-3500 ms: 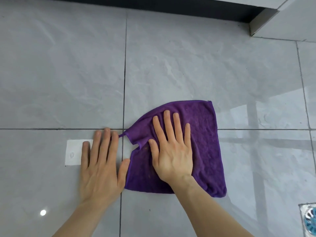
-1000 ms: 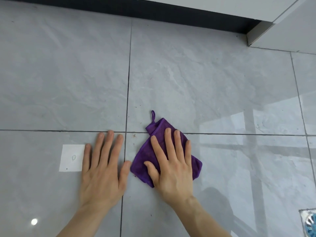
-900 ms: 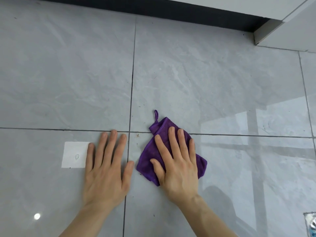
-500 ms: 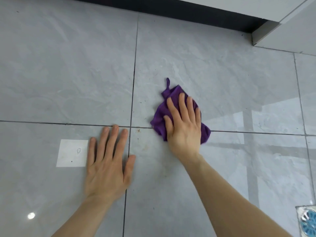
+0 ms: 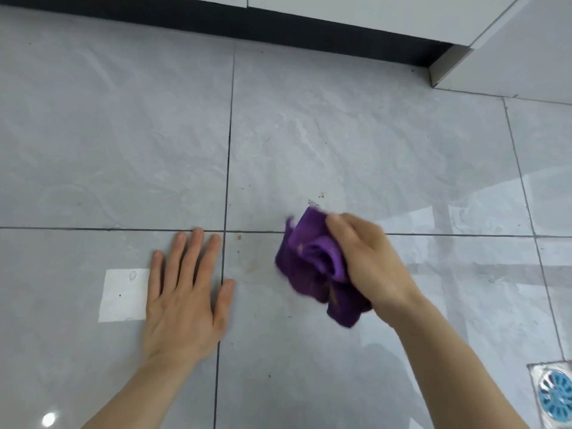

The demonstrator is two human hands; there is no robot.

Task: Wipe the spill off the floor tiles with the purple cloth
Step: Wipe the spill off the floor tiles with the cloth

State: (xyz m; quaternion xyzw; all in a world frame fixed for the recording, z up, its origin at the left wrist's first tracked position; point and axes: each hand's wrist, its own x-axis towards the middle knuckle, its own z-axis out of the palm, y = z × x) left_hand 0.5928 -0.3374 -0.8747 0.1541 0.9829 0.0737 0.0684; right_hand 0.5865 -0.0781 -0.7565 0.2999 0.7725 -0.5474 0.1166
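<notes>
One right hand (image 5: 368, 264) grips the bunched purple cloth (image 5: 312, 267).

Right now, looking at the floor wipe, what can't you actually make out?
- Head view: the floor under the purple cloth is covered by it and by the right hand.
- The cloth's edges are motion-blurred.
- The floor drain is cut off by the right edge.
- The mark on the white patch is too small to read.
- The left hand hides the floor beneath it.
</notes>
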